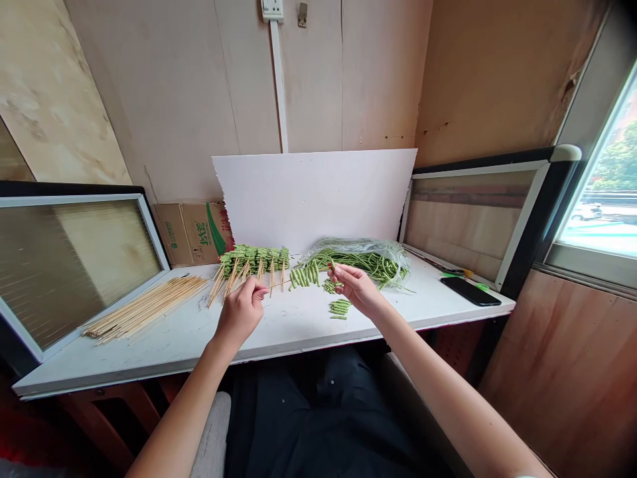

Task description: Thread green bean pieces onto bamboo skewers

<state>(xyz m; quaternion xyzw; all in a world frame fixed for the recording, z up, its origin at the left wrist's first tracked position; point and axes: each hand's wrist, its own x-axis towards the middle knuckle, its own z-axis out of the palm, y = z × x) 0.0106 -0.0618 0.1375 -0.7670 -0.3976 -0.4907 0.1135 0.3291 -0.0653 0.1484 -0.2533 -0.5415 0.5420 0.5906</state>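
With a skewer (287, 282) gripped in the left hand (243, 308), a bean piece (332, 265) in the right hand (359, 288), splitting was risked by off-centre piercing.

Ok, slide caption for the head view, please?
Left hand holds a skewer threaded with green bean pieces; right hand pinches another piece near the far end.

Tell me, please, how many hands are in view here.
2: the left hand grips a skewer threaded with green bean pieces; the right hand pinches another piece near its tip. No others show.
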